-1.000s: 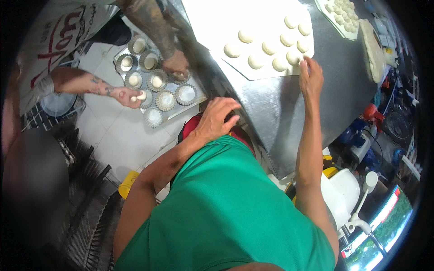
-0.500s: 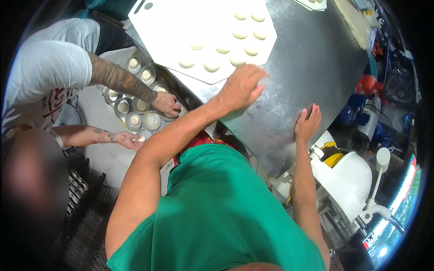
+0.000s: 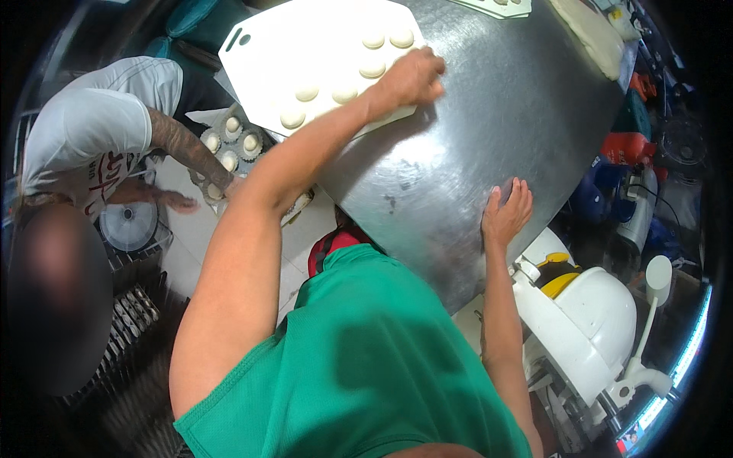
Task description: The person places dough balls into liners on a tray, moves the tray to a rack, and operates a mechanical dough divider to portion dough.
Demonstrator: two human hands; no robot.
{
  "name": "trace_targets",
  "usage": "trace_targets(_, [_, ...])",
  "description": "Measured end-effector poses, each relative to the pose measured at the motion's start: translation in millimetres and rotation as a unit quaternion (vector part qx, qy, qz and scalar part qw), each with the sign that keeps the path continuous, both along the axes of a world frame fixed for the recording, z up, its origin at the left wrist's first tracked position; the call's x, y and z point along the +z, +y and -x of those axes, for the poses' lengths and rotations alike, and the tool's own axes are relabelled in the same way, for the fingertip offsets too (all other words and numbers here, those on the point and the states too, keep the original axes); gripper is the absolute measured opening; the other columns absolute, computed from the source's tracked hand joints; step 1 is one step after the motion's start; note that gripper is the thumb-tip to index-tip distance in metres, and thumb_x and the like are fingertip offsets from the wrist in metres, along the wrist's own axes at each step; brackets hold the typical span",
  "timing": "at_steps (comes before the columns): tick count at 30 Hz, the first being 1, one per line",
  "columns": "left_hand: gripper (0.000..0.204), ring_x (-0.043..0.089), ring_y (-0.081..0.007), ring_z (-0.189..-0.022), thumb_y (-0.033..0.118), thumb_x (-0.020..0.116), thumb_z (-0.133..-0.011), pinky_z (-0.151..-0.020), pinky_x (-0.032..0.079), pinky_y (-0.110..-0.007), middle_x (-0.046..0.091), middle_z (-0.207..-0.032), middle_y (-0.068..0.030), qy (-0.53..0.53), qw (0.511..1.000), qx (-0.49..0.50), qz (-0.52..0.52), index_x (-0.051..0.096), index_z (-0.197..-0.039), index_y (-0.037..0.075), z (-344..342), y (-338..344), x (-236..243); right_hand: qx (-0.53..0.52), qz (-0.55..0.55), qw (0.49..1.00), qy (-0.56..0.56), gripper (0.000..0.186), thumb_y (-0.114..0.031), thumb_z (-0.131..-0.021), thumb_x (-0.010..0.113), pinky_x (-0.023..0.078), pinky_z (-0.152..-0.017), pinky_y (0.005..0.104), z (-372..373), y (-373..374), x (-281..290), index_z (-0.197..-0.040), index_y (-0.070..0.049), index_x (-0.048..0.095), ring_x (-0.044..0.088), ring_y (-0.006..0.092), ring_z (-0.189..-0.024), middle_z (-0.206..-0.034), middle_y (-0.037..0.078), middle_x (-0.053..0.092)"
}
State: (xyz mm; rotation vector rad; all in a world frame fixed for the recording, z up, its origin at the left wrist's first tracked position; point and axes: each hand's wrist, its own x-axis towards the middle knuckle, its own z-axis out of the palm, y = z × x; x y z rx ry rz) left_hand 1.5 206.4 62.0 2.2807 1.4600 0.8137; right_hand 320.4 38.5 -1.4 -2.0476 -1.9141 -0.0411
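Note:
My left hand [image 3: 414,77] is over the right edge of a white cutting board [image 3: 263,69], its fingers curled and turned down. Whatever they hold, if anything, is hidden under the knuckles. Round pale dough balls [image 3: 372,69] lie spaced out on the board, some beside my left hand and wrist, and my forearm crosses the board's near edge. My right hand [image 3: 507,216] rests open on the steel table [image 3: 450,153] near its right edge, thumb apart from the fingers, holding nothing I can see.
At left, a co-worker's tattooed arm [image 3: 183,149] reaches to fluted metal cups [image 3: 250,145] with dough balls in them. A white machine [image 3: 592,313] stands beside my right forearm. A dough slab [image 3: 592,38] and stacked boards [image 3: 504,8] lie at the far side.
My left hand has moved farther along the board's right side, its fingers more curled. My right hand stays on the table. The co-worker's hand that held a dough ball has drawn back from the cups.

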Motion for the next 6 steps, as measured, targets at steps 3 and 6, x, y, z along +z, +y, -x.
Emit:
trace_targets(3, [0.031,0.063,-0.0373,-0.095,0.026,0.069,-0.078,-0.085,0.053,-0.045,0.061,-0.1,-0.0186,-0.026,0.994,-0.065,0.083,0.065,-0.097,0.002,-45.0,-88.1,-0.1,-0.004,-0.009,1.0,-0.001,0.052,-0.032,-0.094,0.06,0.025,-0.117,0.0517,2.2,0.2,-4.6,-0.137,-0.005,0.054,0.038,0.038,-0.139,-0.146,0.018,0.048])
trace_targets(6, [0.035,0.06,-0.0338,-0.105,0.033,0.073,-0.077,-0.094,0.048,-0.047,0.06,-0.102,-0.0163,0.083,0.988,-0.066,0.117,0.065,-0.1,0.008,-39.3,-130.5,-23.0,0.0,-0.015,1.0,0.002,0.052,-0.032,-0.094,0.061,0.025,-0.117,0.0521,8.0,2.1,0.4,-0.137,-0.005,0.053,0.037,0.038,-0.139,-0.147,0.018,0.048])
